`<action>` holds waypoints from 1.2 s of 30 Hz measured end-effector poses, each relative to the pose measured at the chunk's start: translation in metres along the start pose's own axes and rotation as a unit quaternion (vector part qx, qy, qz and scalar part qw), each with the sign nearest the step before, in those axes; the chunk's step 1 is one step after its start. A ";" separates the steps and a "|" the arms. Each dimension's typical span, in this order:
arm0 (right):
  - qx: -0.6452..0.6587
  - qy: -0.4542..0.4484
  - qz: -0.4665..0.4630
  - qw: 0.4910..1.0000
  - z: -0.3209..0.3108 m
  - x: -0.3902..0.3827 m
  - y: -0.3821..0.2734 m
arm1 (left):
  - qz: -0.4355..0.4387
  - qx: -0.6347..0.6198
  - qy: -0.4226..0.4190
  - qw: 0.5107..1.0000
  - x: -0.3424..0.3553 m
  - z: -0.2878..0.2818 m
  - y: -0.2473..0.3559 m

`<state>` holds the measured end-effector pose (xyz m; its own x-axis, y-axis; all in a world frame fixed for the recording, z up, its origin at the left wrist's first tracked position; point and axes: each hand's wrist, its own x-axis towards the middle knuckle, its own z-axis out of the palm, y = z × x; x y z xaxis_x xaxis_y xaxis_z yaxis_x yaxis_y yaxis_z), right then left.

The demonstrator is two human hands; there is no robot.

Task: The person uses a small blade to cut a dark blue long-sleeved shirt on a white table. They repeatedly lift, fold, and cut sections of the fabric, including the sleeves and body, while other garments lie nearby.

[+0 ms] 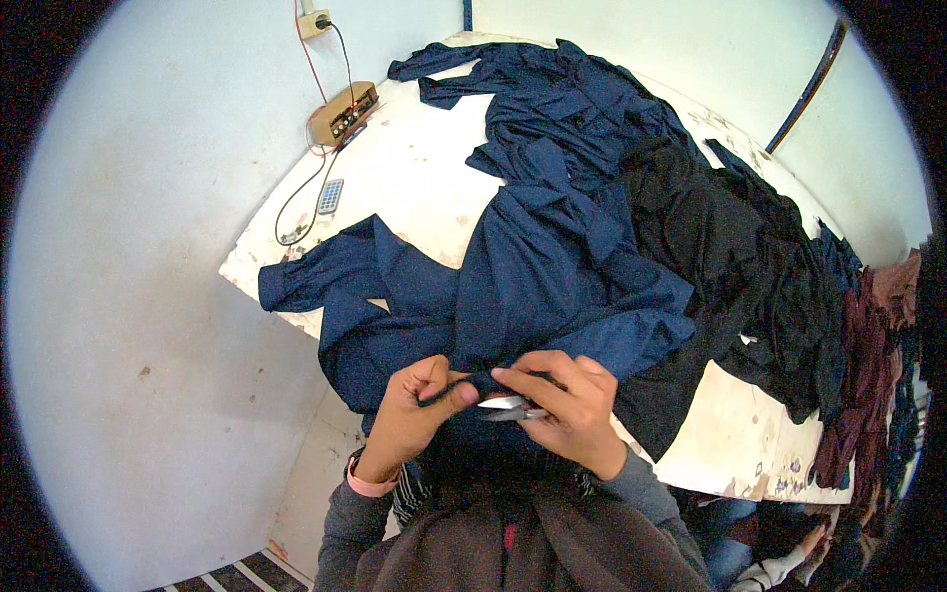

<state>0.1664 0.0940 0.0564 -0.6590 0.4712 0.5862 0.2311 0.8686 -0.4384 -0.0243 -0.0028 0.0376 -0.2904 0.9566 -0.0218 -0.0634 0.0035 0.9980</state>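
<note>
A navy blue garment [528, 266] lies in loose folds over the near part of the table and hangs toward my lap. My left hand [419, 400] pinches a dark edge of it between thumb and fingers. Close by on the right, my right hand [577, 409] holds small metal thread snips [505, 404], their blades pointing left toward the left thumb. The right thumb and forefinger also touch the cloth edge above the blades. Whether the blades meet a thread cannot be made out.
The white table [414, 148] carries more navy garments [592, 109] at the back and black ones [700, 227] on the right. Maroon cloth [858, 365] hangs off the right edge. A brown box with cables [343, 113] and a small remote control [330, 196] sit by the left wall.
</note>
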 end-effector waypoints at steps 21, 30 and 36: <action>0.288 -0.034 0.193 0.937 -0.026 0.034 0.056 | -0.041 -0.029 -0.068 0.996 -0.004 -0.031 0.002; 0.273 -0.167 0.300 0.899 -0.076 -0.006 0.106 | 0.132 0.063 0.130 0.981 0.025 -0.113 0.027; 0.253 -0.111 0.362 0.890 -0.109 -0.025 0.125 | 0.095 0.096 0.136 0.981 0.042 -0.149 0.015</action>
<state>0.2898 0.2074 0.0608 -0.6063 0.7891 -0.0985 0.3379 0.1435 -0.9302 -0.1793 -0.0058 0.0429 -0.5251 0.8323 0.1776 0.1899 -0.0888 0.9778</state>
